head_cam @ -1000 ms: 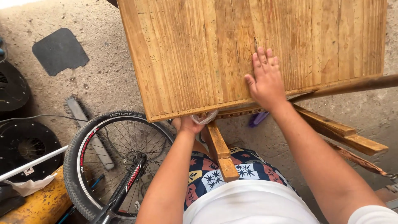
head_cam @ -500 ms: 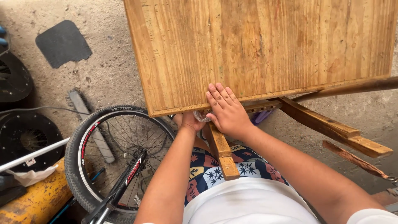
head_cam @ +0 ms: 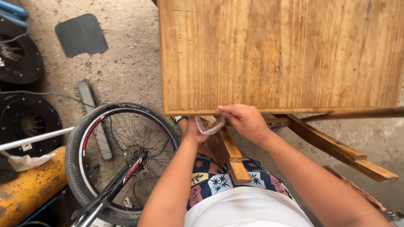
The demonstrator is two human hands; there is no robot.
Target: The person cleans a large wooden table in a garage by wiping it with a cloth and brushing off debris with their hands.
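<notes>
Both hands meet at the near edge of the wooden table top point(head_cam: 277, 54) — close to its near left corner. The left hand point(head_cam: 192, 130) sits just under that edge, fingers curled around a small clear plastic bag point(head_cam: 209, 124) with something brownish inside; the bag hangs just below the edge. The right hand point(head_cam: 244, 120) is right beside it, fingers bent with the tips at the bag's top, against the table's edge. Below them a wooden leg brace point(head_cam: 232, 155) slants toward the patterned shorts point(head_cam: 219, 178). Off to the left on the concrete floor point(head_cam: 126, 63) — a bicycle wheel point(head_cam: 120, 159), a yellow cylinder point(head_cam: 27, 189) and a dark mat point(head_cam: 81, 35).
</notes>
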